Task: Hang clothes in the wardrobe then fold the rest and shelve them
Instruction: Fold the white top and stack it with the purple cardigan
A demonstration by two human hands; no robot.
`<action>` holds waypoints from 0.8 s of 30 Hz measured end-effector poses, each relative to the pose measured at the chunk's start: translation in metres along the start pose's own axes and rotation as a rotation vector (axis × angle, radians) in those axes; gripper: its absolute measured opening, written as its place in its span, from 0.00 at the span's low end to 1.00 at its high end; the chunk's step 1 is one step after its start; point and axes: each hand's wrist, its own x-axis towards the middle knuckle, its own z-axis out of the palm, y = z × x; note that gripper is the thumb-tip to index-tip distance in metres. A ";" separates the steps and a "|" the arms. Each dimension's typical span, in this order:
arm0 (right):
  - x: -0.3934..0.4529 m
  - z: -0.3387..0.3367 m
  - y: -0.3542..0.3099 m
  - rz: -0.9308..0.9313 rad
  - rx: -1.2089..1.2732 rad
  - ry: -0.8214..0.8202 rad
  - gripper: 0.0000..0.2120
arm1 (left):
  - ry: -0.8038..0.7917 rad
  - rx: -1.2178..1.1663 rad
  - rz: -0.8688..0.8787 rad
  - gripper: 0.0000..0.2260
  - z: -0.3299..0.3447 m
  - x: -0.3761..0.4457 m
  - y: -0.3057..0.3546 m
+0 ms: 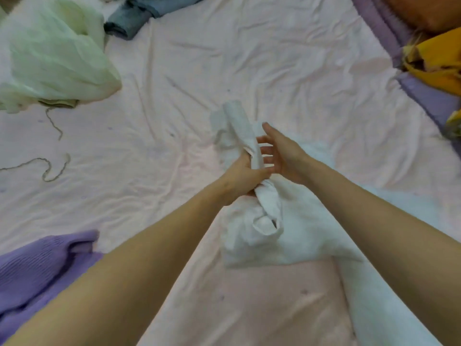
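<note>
Currently in the fold phase, by my read: a white garment (264, 221) is bunched and twisted on the pink bedsheet (174, 71), not yet laid flat.

Left hand (240, 179) grips the twisted neck of the cloth, fingers curled round it, knuckles up. A rolled end sticks out past the fist, away from the body; the rest of the fabric hangs toward the body, under both forearms.

Right hand (279, 153) is spread, fingers straight and apart, palm facing the rolled end. Fingertips look to be touching or just beside the cloth; can't tell which. It holds nothing.

Both forearms reach forward and converge on the garment, wrists close together.

Next move, likely: right hand takes the free end, both hands untwist and shake it out, then flatten on the sheet before any fold. Needs a second grip point well apart from the left's.

Other clothes wait: purple knit (37, 265) beside the left forearm, pale green piece (55, 53) and grey-blue piece (132, 18) far beyond the left hand. Yellow item (439, 63) far right of the right hand.
</note>
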 end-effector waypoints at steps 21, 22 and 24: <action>-0.007 -0.164 0.114 -0.012 -0.381 0.586 0.23 | 0.267 0.557 -0.039 0.21 0.171 0.098 -0.067; -0.009 -0.162 0.117 -0.046 -0.443 0.599 0.23 | 0.365 0.721 0.036 0.20 0.164 0.098 -0.070; -0.012 -0.159 0.122 -0.087 -0.565 0.614 0.20 | 0.401 0.994 0.117 0.21 0.149 0.097 -0.074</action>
